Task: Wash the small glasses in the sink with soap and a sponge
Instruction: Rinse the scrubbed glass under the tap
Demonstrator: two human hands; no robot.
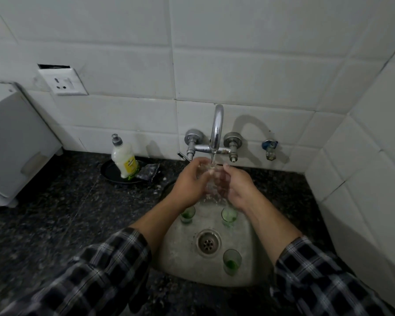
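Water runs from the chrome tap [216,128] onto a clear small glass [211,179] held over the steel sink [249,265]. My left hand [189,181] curls round the glass from the left. My right hand [236,185] holds it from the right, fingers at its rim. Three small glasses with green bottoms stand in the basin: one at the back left [188,214], one at the back right [229,216], one at the front by the drain [232,262]. A soap bottle [124,157] stands on a black dish [111,173] with a scrubber pad [148,171] beside it.
Dark granite counter [62,224] surrounds the sink. A white appliance [14,142] stands at the left edge. A wall socket [63,82] sits above the counter, and a small side tap [270,149] juts from the tiled wall at the right.
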